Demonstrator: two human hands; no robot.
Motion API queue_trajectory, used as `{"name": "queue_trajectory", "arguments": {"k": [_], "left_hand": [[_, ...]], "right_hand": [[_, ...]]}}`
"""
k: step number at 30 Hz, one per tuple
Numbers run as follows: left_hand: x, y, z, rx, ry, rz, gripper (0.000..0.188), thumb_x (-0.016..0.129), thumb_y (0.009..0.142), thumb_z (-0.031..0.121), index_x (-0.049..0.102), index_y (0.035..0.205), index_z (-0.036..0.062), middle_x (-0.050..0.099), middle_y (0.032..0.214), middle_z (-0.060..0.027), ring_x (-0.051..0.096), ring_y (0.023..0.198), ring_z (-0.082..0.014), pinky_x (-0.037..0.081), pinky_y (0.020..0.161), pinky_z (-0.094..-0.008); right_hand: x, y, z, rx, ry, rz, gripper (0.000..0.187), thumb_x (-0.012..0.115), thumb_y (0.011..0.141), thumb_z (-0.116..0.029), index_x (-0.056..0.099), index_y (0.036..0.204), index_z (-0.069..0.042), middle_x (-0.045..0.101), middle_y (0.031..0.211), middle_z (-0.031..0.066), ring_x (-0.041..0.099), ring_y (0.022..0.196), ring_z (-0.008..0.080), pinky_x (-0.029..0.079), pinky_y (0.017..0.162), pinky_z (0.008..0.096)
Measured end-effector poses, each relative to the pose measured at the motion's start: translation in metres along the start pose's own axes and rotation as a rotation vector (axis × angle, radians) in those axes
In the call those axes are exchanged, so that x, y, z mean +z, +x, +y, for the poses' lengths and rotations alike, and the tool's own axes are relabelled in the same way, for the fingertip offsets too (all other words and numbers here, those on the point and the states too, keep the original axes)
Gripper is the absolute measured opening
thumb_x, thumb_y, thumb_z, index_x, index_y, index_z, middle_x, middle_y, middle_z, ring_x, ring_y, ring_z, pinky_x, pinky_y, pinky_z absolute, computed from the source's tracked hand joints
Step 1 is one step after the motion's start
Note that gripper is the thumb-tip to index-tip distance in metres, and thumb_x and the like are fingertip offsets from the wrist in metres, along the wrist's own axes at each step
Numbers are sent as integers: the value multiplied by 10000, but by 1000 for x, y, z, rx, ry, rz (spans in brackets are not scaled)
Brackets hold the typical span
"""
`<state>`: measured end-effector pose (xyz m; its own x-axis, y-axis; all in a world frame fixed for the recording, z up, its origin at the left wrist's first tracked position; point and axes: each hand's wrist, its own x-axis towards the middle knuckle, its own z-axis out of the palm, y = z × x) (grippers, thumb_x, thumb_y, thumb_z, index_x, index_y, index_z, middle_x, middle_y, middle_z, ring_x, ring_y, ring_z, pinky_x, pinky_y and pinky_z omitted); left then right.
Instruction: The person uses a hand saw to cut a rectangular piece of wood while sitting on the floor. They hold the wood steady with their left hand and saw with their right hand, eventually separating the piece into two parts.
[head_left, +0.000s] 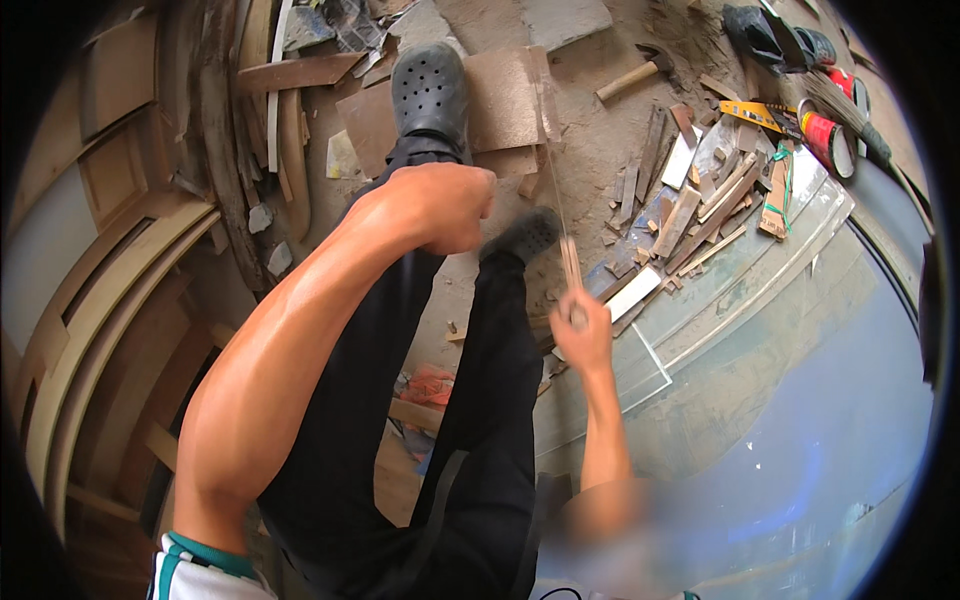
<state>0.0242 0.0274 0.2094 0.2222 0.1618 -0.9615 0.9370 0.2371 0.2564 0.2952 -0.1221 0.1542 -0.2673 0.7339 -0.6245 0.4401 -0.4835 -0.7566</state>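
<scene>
Over my feed: wood scraps (680,222) cluttering the far edge of the glassy sheet (740,400), hammer (628,82) nearby. The dusty brown board (505,100) lies on the ground (592,150) under a dark clog (430,85). Right hand (583,332) is wrapped round a blurry thin-bladed tool (571,264) by the board's right edge; left hand (450,207) is curled, can't tell if it's holding anything. Print on the yellow tool (750,113): too small.

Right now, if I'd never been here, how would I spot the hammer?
Find the heap of wood scraps on the right. Past its upper-left end is dusty ground. The hammer lies there, its pale wooden handle topped by a dark head, unlike the flat boards nearby.
</scene>
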Motion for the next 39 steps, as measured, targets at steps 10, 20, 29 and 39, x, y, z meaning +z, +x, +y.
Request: {"name": "queue_trajectory", "arguments": {"k": [10, 20, 29, 39], "left_hand": [[-11, 7, 2, 13, 20, 22, 270, 579, 736, 22, 652, 995, 32, 701, 891, -195, 691, 880, -374, 524, 720, -460], [-25, 0, 11, -6, 100, 38, 335, 568, 751, 26, 628, 1078, 73, 703, 975, -163, 675, 966, -367, 517, 780, -454], [-14, 8, -1, 77, 77, 70, 220, 617, 688, 4, 736, 866, -44, 721, 909, -225, 717, 902, -367, 559, 713, -456], [-8, -4, -8, -38, 26, 35, 359, 568, 743, 31, 637, 1094, 65, 698, 977, -175, 666, 991, -361, 514, 804, -438]], "right_hand": [[5, 42, -20, -36, -56, 19, 122, 608, 792, -42, 499, 739, -43, 480, 651, 101, 473, 628, 154, 436, 614, 307], [10, 104, -12, 93, -34, 16, 133, 615, 778, -51, 488, 740, -43, 455, 620, 73, 451, 630, 131, 435, 617, 317], [11, 104, 14, -65, -46, 103, 123, 612, 789, -27, 500, 739, -21, 432, 615, 78, 465, 631, 128, 444, 619, 325], [3, 22, -13, -70, -95, 28, 138, 627, 782, -22, 493, 749, -32, 462, 630, 71, 479, 644, 133, 448, 640, 304]]}}
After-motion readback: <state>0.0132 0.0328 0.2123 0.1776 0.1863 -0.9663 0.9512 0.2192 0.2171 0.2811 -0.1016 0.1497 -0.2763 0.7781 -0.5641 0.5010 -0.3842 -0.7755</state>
